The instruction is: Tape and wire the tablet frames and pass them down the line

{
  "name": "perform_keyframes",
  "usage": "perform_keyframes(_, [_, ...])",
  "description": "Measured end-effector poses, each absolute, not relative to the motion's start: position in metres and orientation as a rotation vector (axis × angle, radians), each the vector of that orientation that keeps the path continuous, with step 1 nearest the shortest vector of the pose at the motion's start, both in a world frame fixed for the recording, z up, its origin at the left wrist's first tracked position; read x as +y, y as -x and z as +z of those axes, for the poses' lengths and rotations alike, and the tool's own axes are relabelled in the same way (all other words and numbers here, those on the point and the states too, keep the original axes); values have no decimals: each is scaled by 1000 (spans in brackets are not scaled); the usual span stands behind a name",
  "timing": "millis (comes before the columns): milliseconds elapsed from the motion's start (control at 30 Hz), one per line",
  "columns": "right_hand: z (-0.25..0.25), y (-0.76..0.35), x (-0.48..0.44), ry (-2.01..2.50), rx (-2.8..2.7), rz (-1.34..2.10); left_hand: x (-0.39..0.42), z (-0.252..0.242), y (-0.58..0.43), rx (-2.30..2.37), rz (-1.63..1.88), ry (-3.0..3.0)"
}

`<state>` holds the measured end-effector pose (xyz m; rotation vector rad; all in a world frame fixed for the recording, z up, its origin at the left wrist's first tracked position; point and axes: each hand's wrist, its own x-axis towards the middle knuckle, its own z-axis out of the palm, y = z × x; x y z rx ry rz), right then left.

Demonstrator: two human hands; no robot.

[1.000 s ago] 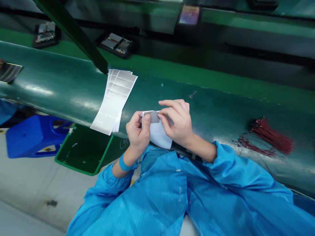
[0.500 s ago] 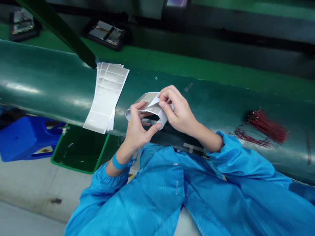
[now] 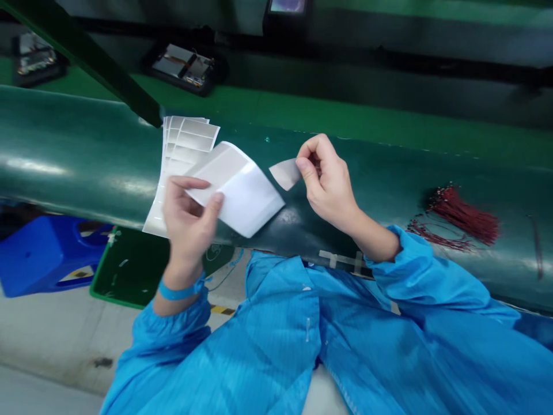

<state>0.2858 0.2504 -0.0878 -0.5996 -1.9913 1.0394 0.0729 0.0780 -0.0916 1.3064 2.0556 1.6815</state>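
Two hands apart: left hand (image 3: 186,214) pinches curled white backing sheet (image 3: 239,187); right hand (image 3: 328,181) pinches small grey sticker (image 3: 285,173), right of sheet.

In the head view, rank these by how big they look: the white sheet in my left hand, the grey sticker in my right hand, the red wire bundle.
1. white sheet, in the left hand.
2. red wire bundle.
3. grey sticker, pinched by the right hand, plainly smallest.
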Motion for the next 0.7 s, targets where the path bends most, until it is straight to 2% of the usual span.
perform_keyframes(100, [-86,-293,249,613,-1935,1115,83,-67,-16,2054,1808,-1336])
perform_keyframes(200, [-86,-298,248,619,-1852,1239,92,-58,52,1963,1569,-1092])
perform_keyframes(367, [-89,-307,248,678,-1767,1522,106,-93,124,2152,1018,-732])
perform_keyframes(467, [-95,-316,247,754,-1797,1578,105,-116,139,2345,836,-642])
perform_keyframes(600, [-108,-332,246,839,-1797,1495,105,-112,120,2657,871,-766])
perform_keyframes(700, [-115,-338,242,871,-1719,1445,110,-95,54,2598,1184,-1442])
